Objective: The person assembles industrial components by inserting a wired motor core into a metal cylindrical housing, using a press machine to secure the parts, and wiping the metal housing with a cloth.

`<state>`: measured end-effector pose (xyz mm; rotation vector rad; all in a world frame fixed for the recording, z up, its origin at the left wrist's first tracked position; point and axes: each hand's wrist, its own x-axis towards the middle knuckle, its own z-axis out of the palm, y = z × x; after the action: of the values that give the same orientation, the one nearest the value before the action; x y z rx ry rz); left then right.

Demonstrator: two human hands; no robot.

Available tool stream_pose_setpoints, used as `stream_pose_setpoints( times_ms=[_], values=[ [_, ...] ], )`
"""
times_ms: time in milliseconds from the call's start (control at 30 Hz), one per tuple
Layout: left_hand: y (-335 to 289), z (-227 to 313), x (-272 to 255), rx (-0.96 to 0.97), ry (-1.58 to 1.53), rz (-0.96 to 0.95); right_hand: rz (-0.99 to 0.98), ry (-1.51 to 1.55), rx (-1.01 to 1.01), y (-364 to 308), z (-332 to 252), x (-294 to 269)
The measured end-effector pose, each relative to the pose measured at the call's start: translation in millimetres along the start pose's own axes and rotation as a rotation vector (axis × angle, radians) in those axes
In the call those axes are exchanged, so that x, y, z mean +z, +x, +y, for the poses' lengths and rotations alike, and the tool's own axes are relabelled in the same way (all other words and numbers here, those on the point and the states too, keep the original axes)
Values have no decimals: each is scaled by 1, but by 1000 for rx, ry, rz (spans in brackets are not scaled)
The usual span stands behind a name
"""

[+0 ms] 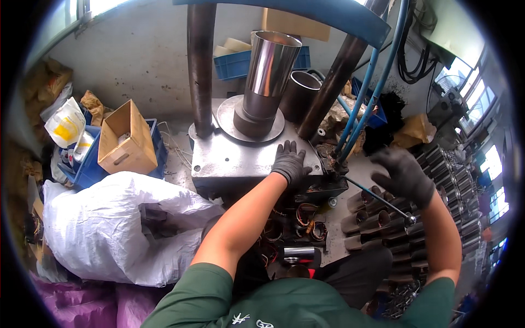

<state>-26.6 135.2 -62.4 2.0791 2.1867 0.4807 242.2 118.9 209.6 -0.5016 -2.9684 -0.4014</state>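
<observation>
My left hand [291, 162], in a dark grey glove, lies flat with fingers spread on the metal bed [235, 162] of a press, near its front edge. Behind it, a shiny metal cylinder [273, 64] stands upright on a darker round base [255, 116], which rests on a round plate [225, 119]. My right hand [403, 176], gloved too, is raised at the right with its fingers curved and thumb apart, nothing visible in it. Just below that hand, apparently apart from it, a lever [377, 198] with a ball knob [410, 220] slants out from the press.
Two thick columns [201, 71] frame the press. A dark tube [302, 90] stands behind. Many metal cylinders [383, 221] are lined up at right. Copper-wound parts [306, 216] lie below the bed. At left are a carton [128, 139] in a blue crate and a white sack [104, 229].
</observation>
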Motion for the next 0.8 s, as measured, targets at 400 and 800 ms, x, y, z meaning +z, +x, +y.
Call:
stream_pose_setpoints(
  times_ms=[400,800],
  values=[
    [-50,57,-2,670,-280,70,673,17,-161,309,-23,16],
    [-2,-33,-46,-293,-2141,660,-112,190,-28,311,-21,-22]
  ],
)
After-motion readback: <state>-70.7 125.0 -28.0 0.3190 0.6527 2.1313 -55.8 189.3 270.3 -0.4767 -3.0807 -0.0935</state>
